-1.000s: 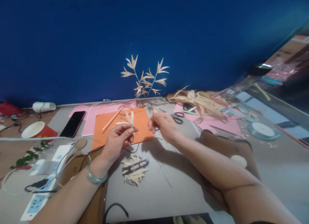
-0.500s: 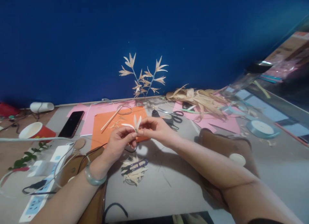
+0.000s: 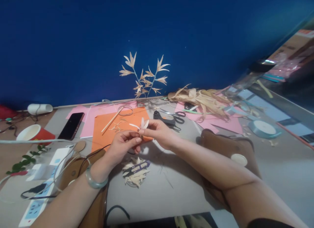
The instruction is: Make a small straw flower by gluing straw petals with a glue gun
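Note:
A small pale flower (image 3: 143, 123) with narrow petals, like dried husk, stands up between my fingertips. My right hand (image 3: 159, 133) pinches it from the right at the petals' base. Close beside it, my left hand (image 3: 125, 143) has thumb and fingers pressed together at the flower's lower end, which the fingers hide. Below the hands, a round dish of cut husk pieces (image 3: 135, 179) carries dark thread snips (image 3: 136, 169). Behind stand two stems of finished husk flowers (image 3: 147, 78) against the blue wall.
Orange paper (image 3: 100, 129) with a thin stick lies behind my hands. Black scissors (image 3: 179, 117) and a bundle of dried husks (image 3: 203, 102) are to the right, near a ribbon roll (image 3: 265, 128). At left are a phone (image 3: 71, 125), a paper cup (image 3: 36, 133) and a power strip (image 3: 40, 201).
My right hand has shifted slightly right and its fingers now sit closer around the petals. The flower has moved a little right and lower, with its petals nearer together.

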A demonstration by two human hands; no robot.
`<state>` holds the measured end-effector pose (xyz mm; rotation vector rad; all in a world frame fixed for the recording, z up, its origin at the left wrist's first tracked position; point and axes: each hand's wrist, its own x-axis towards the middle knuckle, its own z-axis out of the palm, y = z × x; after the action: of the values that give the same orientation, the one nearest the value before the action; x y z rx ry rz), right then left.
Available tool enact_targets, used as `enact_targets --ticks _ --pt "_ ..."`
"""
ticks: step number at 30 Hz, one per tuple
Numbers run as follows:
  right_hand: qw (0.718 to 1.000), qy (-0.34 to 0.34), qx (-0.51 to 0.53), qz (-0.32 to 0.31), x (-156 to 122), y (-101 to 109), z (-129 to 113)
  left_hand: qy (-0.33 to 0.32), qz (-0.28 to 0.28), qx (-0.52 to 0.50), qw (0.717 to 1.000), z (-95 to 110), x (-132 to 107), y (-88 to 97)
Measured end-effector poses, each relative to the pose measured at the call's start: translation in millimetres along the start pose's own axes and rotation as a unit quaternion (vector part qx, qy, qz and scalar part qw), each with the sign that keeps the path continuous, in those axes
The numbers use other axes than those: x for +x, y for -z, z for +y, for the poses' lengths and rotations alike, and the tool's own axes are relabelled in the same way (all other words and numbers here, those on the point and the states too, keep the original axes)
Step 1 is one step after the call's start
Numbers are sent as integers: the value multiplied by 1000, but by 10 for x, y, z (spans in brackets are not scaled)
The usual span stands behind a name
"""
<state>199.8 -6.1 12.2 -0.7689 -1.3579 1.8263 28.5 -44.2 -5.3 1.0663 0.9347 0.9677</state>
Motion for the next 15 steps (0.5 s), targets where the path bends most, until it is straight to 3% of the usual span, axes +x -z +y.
enact_targets --ticks 9,15 --pt "1000 -14 -22 1 -2 -27 -14 -18 -23 12 999 14 -7 11" --pt "982 63 -160 83 72 50 2 -60 47 -23 997 -2 30 49"
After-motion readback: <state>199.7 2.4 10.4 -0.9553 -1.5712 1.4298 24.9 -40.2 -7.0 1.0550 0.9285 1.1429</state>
